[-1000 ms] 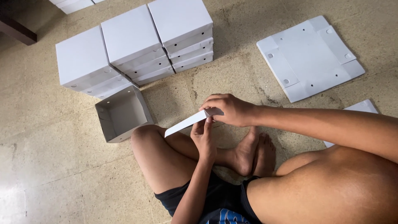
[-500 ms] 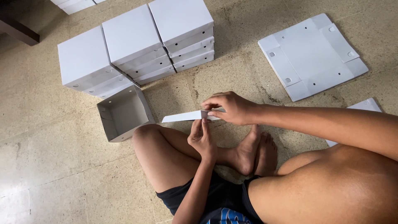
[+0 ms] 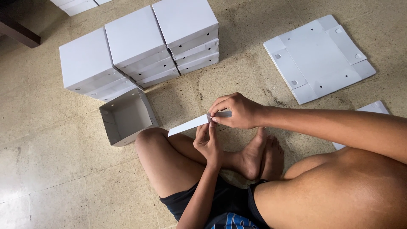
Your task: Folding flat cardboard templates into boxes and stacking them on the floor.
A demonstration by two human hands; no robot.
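I sit cross-legged on the floor and hold a flat white cardboard piece (image 3: 188, 125) edge-on above my left knee. My right hand (image 3: 235, 111) pinches its right end from above. My left hand (image 3: 207, 142) reaches up from below, with its fingertips on the same spot. An open, folded white box (image 3: 126, 117) lies on its side on the floor just left of my knee.
Three stacks of shut white boxes (image 3: 135, 44) stand in a row at the back. A flat unfolded box blank (image 3: 319, 56) lies at the back right, and the corner of another white sheet (image 3: 373, 108) shows by my right arm. A dark furniture leg (image 3: 19, 34) is at the far left.
The cardboard piece went from tilted to level and back to tilted, its left end now lower. Both hands stayed pinched on its right end.
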